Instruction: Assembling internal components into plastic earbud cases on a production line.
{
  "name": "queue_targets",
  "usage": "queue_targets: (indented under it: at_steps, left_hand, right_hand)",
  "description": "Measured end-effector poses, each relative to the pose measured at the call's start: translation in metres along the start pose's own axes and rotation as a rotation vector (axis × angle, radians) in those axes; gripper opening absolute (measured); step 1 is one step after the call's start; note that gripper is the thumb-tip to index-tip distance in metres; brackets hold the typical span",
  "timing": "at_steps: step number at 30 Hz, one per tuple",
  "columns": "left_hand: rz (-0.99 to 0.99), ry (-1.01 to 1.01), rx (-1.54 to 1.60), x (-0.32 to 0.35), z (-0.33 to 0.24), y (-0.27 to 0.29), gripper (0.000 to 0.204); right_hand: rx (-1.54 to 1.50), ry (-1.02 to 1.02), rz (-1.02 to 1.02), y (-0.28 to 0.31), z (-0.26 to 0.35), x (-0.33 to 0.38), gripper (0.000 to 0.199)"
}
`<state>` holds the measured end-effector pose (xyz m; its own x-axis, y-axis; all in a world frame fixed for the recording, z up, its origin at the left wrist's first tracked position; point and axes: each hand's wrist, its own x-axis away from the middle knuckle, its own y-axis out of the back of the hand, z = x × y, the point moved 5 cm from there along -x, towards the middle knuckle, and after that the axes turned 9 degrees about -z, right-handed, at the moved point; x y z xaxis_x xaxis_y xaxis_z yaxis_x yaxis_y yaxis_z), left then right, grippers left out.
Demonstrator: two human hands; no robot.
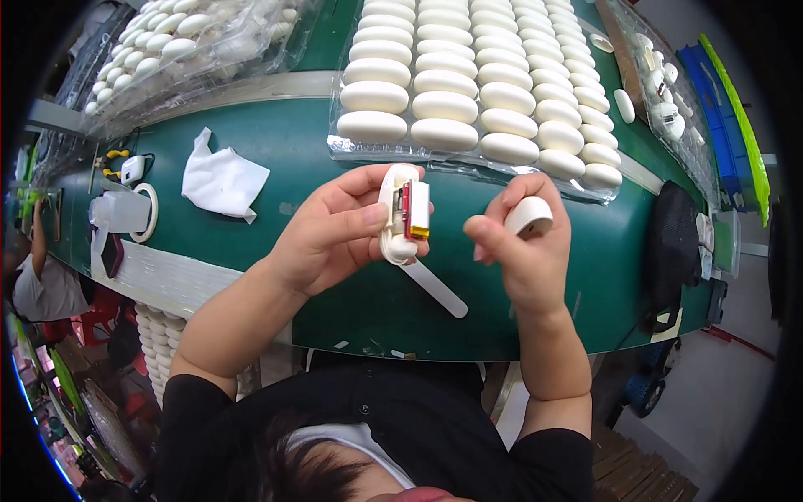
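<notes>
My left hand (330, 234) grips a white oval plastic shell (393, 219) upright, with a small silver, red and gold block (415, 210) set in its open side. My right hand (520, 247) is beside it, fingers curled around a smaller white rounded cap piece (529, 217). The two hands are apart by a small gap above the green table (276, 142). A white flat stick (437, 289) lies on the table just below the shell.
A clear tray (343, 146) of several rows of white oval shells lies right behind the hands. Another clear tray (167, 50) of white pieces sits far left. A crumpled white cloth (219, 179), a tape roll (152, 213) and a black bag (673, 243) are nearby.
</notes>
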<state>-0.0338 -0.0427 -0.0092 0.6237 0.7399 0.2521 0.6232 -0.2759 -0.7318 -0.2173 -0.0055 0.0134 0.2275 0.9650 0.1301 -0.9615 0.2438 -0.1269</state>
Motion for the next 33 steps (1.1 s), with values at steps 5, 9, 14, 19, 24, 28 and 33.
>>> queue_targets:
  at_steps: [5,9,14,19,24,28,33]
  left_hand:
    - [0.122,0.005,0.081,-0.003,-0.001,-0.006,0.069]
    - [0.198,0.000,0.178,-0.004,-0.002,0.001,0.061]
    - [-0.078,-0.110,-0.182,-0.004,-0.007,-0.001,0.054]
    - [-0.156,-0.177,-0.307,-0.005,-0.006,0.007,0.049]
    - [-0.165,-0.284,-0.422,-0.002,-0.008,0.003,0.049]
    - [-0.135,-0.290,-0.496,0.000,-0.007,0.000,0.049]
    - [-0.097,-0.276,-0.561,0.001,-0.004,-0.001,0.052]
  right_hand:
    - [-0.344,-0.292,0.078,0.004,-0.009,-0.001,0.051]
    - [-0.478,-0.468,0.188,-0.005,-0.011,0.001,0.052]
    - [-0.307,-0.365,0.243,-0.005,-0.005,0.003,0.045]
    - [-0.156,-0.302,0.233,-0.004,-0.008,0.001,0.043]
    - [-0.112,-0.316,0.255,-0.005,-0.014,0.000,0.043]
    - [-0.117,-0.294,0.238,-0.008,-0.015,0.000,0.044]
    - [-0.120,-0.281,0.233,-0.009,-0.014,0.002,0.043]
